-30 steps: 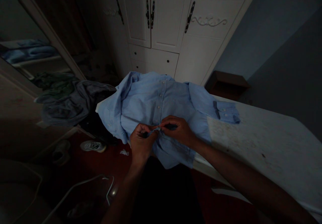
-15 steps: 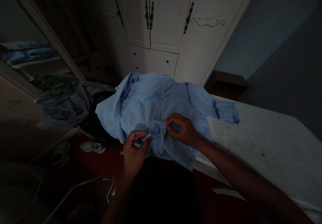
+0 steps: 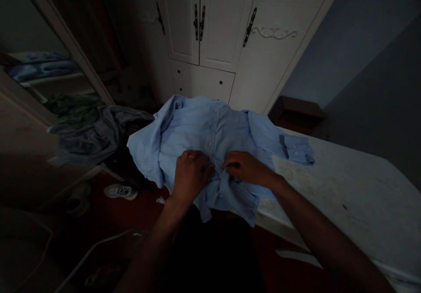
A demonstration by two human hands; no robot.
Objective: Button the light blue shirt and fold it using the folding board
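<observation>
Left hand (image 3: pixel 192 174): palm down, fingers bent over the lower front of a light-blue, long-sleeved, button-front cloth shirt (image 3: pixel 187 128); fingertips hidden, so impossible to tell whether gripping or only resting. Right hand (image 3: pixel 248 168): thumb and forefinger pinched shut on a raised fold of the same shirt, just right of the left fingertips.

Step in hand, as judged: close finger work on the lower front placket, between both hands. Fastening or unfastening — not clear in this dim view. Next move, as judged: calls for small fingertip motion. Align both placket edges first; steady with left, guide with right; avoid pulling hard on the pinched cloth.

Shirt position: front up, beneath and beyond both hands, on a white, mottled, flat-topped table (image 3: pixel 329 174). Shirt condition: fairly smooth above the hands, with three small, round, pale buttons (image 3: pixel 212 127) in line; bunched and creased between the hands; lower hem loose below, overhanging the near table edge. To the right of the right hand: one sleeve spread sideways, ending in a light-blue cuff (image 3: pixel 300 155) with pale buttons. To the left of the left hand: other sleeve (image 3: pixel 143 155) bent back toward the near side — farther left, a crumpled grey cloth heap (image 3: pixel 88 139).
</observation>
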